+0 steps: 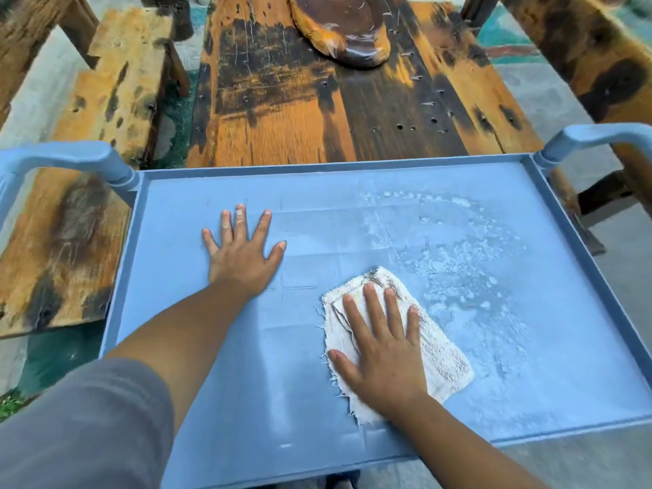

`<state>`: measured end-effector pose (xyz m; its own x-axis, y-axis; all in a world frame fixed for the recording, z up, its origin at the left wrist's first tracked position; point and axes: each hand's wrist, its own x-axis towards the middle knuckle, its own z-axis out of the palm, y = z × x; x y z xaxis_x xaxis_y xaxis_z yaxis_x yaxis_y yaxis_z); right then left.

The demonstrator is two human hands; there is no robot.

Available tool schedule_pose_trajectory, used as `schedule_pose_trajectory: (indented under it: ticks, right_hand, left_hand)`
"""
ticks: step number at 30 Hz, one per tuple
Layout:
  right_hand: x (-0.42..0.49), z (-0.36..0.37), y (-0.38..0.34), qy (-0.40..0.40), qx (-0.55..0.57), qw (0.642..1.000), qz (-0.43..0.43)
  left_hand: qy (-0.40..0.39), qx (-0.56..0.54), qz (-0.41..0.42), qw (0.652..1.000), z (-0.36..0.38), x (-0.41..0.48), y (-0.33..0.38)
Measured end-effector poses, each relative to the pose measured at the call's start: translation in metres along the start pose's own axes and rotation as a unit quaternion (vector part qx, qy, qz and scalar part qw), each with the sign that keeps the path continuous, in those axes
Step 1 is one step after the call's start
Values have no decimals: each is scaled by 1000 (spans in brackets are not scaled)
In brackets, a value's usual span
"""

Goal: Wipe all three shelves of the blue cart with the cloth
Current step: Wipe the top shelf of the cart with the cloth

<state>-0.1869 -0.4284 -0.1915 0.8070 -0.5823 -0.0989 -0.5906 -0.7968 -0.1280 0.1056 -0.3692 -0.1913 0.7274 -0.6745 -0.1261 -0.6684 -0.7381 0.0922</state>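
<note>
Down on the top shelf [183, 347] of the blue cart [338, 168], both hands lie flat with the fingers spread. The right hand [382, 351] presses palm-down on the cloth [441, 354], a folded white rag with frayed edges and grey smudges along its far end; the fingers are stretched out over it, not curled round it, so the cloth is pinned to the shelf rather than gripped. It lies a little right of the shelf's middle and toward the near edge, and it sticks out past the hand on the left, far and right sides. The left hand [243, 252] rests open and bare on the shelf surface, left of centre and farther away than the right hand, holding nothing; a grey sleeve [88, 425] covers the upper part of that arm at the near left. Right of the cloth, the shelf carries a broad patch of whitish specks and streaks [458, 255] running from the far right corner toward the near edge, while the left half looks plain blue, with faint scratch lines. A raised rim runs round the shelf, and a rounded blue handle rises at each far corner, one left [70, 153] and one right [592, 134]. The lower shelves are hidden beneath the top one. Beyond the cart stands a worn wooden table [317, 111] of orange and black planks, with a dark oval slab [342, 26] lying on its far part. Rough wooden benches [106, 93] flank it on both sides.
</note>
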Motion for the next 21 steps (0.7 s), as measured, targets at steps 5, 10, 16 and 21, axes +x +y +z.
schedule_pose_trajectory:
  ticks: [5, 10, 16, 21]
  right_hand:
    - [-37, -2, 12, -9, -2, 999, -49]
    - [-52, -9, 25, -23, 3, 996, -82]
    - [-57, -25, 90, -52, -33, 981, -185]
    - [-53, -32, 108, -61, -34, 972, -226]
  left_hand:
    - [1, -2, 3, 1000, -1, 4, -1]
    - [10, -11, 9, 1000, -2, 0, 1]
    - [-10, 12, 0, 1000, -7, 0, 7]
    - [-27, 17, 2, 999, -11, -8, 29]
